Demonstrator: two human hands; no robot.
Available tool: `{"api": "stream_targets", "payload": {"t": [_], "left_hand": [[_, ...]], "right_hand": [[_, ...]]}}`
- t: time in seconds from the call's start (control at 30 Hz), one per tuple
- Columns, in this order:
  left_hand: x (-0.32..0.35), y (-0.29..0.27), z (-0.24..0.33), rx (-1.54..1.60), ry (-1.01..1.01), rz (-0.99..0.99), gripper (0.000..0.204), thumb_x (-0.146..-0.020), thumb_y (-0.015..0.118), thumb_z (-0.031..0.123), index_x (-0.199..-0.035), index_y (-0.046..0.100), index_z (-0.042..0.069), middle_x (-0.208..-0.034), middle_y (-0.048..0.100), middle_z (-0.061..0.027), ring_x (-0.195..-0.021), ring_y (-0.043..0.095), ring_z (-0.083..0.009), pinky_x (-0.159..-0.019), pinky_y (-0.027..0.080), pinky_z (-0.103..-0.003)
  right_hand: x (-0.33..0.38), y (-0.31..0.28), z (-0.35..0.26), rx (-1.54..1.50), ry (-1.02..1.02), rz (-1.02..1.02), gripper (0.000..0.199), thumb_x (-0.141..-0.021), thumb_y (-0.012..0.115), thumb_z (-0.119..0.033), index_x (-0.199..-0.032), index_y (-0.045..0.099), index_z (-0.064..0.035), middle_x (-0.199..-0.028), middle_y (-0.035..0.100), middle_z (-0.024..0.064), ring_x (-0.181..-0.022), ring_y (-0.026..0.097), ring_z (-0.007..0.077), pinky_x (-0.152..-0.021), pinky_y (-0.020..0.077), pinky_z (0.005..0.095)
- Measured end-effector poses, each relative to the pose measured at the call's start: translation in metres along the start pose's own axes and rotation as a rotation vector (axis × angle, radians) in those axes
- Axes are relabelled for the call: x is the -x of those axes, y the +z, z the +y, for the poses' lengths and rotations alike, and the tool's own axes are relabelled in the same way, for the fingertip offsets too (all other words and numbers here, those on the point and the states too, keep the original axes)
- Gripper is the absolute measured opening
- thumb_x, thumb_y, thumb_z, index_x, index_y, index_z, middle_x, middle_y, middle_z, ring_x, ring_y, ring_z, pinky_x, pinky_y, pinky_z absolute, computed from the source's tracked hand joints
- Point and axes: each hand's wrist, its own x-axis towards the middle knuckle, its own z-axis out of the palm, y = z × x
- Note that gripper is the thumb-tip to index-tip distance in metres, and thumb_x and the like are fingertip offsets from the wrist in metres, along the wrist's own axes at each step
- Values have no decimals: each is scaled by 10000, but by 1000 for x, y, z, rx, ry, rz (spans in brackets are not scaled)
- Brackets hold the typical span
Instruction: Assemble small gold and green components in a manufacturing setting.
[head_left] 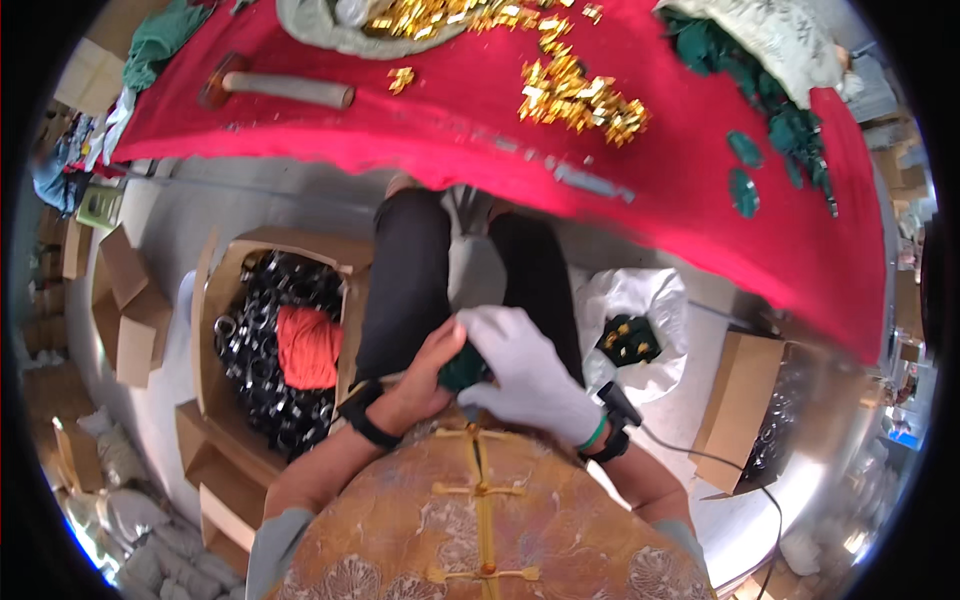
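Note:
Both my hands meet in front of my lap, around a small dark green thing (462, 370) that is mostly covered by my fingers; its kind cannot be made out. My bare left hand (422, 378) is curled on its left side, the thumb pointing up. On my right hand (520, 368) is a white glove; its fingers bend over the green thing from the other side, the fingertips close to my left thumb. An orange-brown apron (400, 515) with yellow knotted fastenings covers my front just below the hands.
A red-covered table (440, 140) stands ahead, bearing a hammer (285, 88), gold metal pieces (580, 100), green discs (743, 190) and a white sack (770, 40). At left, a carton (355, 310) holds black rings and an orange cloth (308, 347). A silvery bag (660, 290) and another carton (735, 410) are at right.

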Motion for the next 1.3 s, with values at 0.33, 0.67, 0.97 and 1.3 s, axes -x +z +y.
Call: {"api": "stream_targets", "payload": {"t": [0.33, 0.67, 0.97, 1.3], "left_hand": [[-1, -17, 14, 119, 37, 13, 347, -975, 710, 248, -1224, 569, 53, -1160, 637, -121, -1041, 635, -254, -812, 540, -380], [1, -21, 6, 4, 66, 35, 343, -972, 681, 278, -1218, 576, 63, -1151, 627, -124, -1038, 630, -267, -823, 542, -407], [-8, 9, 29, 30, 183, -163, 539, -1026, 594, 529, -1311, 550, 73, -1220, 603, -74, -1088, 606, -195, -877, 517, -352], [6, 5, 15, -306, 200, -60, 640, -1022, 563, 596, -1302, 521, 23, -1237, 581, -49, -1161, 574, -117, -944, 511, -292]], "right_hand": [[-55, -107, 28, 452, -110, 601, 497, -759, 797, -72, -1220, 617, -19, -1175, 636, 197, -1081, 607, 415, -899, 528, 465], [-97, -156, 93, 669, -40, 616, 213, -843, 727, -71, -1042, 652, -79, -903, 614, 142, -842, 651, 352, -701, 530, 455], [-27, -68, 3, -67, -19, 136, 205, -843, 690, 32, -1029, 733, -42, -847, 654, 113, -723, 664, 254, -661, 524, 327], [2, -2, 10, -106, -77, 157, 234, -817, 735, 20, -1032, 723, -71, -839, 642, 106, -705, 653, 292, -624, 514, 359]]}}
